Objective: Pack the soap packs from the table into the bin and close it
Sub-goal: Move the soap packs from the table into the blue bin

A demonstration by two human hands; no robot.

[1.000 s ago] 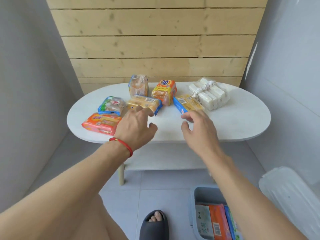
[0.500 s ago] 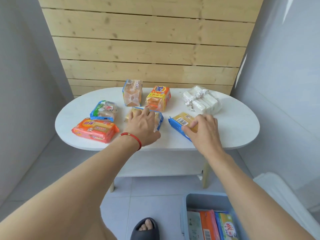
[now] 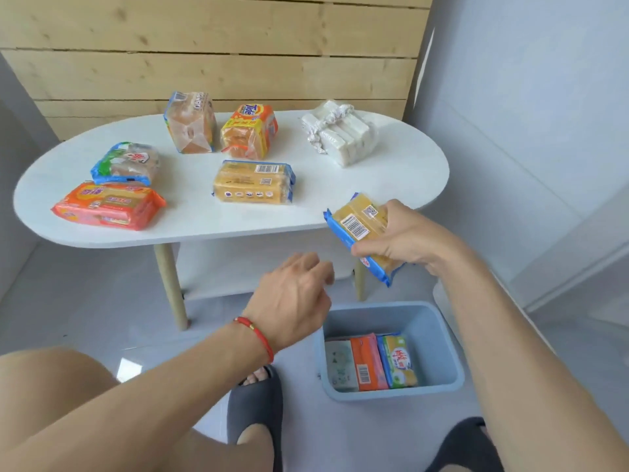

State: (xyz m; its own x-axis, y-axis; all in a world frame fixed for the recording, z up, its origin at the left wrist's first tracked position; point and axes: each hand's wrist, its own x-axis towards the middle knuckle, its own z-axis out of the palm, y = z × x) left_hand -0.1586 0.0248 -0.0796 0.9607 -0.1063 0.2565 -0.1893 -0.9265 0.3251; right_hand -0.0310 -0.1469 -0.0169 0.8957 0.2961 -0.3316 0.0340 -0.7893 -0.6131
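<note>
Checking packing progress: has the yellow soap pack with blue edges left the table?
Yes. The right hand has lifted the yellow soap pack off the table, toward the bin.

Domestic setting, likely a plain room or balcony corner of a home. Pale wood-plank wall (image 3: 211,63) behind, grey painted side walls (image 3: 527,97), grey tiled floor (image 3: 85,301). Small white oval worktop (image 3: 391,178) on slim wooden legs. Retail soap packs (image 3: 253,181) laid out; person in bare legs and dark slippers (image 3: 255,403).
</note>
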